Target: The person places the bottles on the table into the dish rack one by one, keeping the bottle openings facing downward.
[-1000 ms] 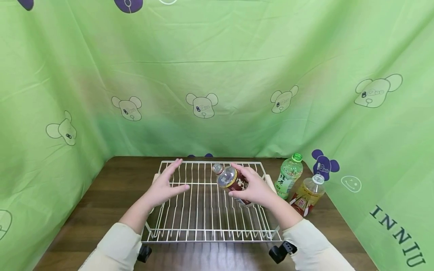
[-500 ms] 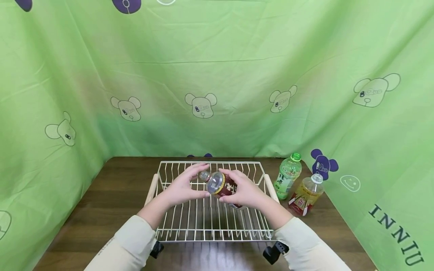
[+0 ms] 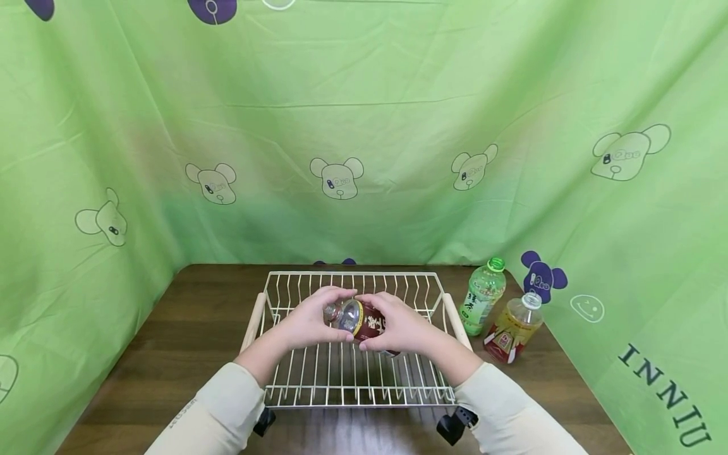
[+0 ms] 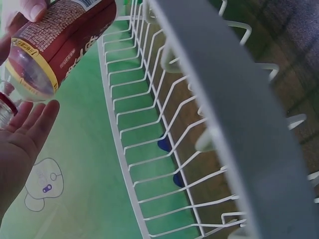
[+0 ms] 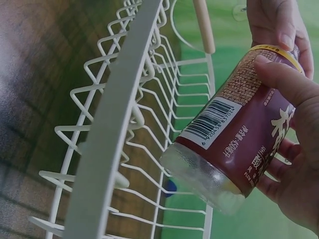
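A plastic drink bottle (image 3: 372, 321) with a dark red label and a yellow band is held tilted above the middle of a white wire rack, its neck toward the left. My right hand (image 3: 395, 322) grips its labelled body, thumb on the near side, as the right wrist view also shows. My left hand (image 3: 313, 319) curves round the neck end, its fingertips at the clear shoulder in the left wrist view. A red ring circles the neck (image 4: 7, 104); the mouth is hidden. The clear base of the bottle (image 5: 199, 177) points down toward the right.
The wire rack (image 3: 364, 387) with two wooden side handles (image 3: 456, 319) stands on a dark wooden table (image 3: 148, 354). Right of it stand a green bottle (image 3: 482, 297) and a clear bottle with a red and yellow label (image 3: 513, 328). A green curtain (image 3: 341, 126) surrounds the table.
My left hand has moved right from beside the bottle and taken hold of its neck end. My right hand has carried the bottle left and slightly down, over the middle of the rack.
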Demonstrator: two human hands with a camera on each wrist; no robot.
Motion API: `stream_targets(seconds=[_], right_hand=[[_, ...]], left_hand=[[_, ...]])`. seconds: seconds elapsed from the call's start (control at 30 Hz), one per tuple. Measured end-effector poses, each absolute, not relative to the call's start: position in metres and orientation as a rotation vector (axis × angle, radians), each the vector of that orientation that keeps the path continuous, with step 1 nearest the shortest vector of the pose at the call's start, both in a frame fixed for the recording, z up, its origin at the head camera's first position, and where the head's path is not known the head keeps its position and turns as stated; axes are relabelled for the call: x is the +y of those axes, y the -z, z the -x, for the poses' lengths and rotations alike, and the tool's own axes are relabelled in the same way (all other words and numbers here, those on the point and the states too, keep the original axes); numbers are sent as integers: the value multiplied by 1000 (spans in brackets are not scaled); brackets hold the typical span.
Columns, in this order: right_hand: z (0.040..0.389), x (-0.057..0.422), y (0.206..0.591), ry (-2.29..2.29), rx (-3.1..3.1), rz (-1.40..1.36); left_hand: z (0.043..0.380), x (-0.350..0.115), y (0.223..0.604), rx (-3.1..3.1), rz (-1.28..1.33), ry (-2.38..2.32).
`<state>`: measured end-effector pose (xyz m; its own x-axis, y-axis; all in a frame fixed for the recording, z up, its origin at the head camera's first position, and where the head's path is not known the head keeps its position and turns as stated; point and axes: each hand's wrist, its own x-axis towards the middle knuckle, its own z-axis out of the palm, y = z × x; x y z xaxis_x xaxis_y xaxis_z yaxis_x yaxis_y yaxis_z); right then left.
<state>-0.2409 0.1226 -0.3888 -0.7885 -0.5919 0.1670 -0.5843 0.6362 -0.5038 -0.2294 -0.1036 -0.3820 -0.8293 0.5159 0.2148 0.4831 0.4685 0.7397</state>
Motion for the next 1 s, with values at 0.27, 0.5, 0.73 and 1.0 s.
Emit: stream_targets(seconds=[0.27, 0.5, 0.73, 1.0], right_hand=[[238, 120, 387, 786, 2851, 1013], [238, 119, 387, 820, 2843, 1001], [237, 121, 386, 922, 2840, 975], [238, 130, 392, 1043, 2857, 866]], left_hand=[[226, -104, 386, 2657, -872, -1300], [225, -105, 388, 2686, -856, -1318], [224, -107, 392, 2720, -787, -1390], [223, -112, 399, 2731, -690, -1484]])
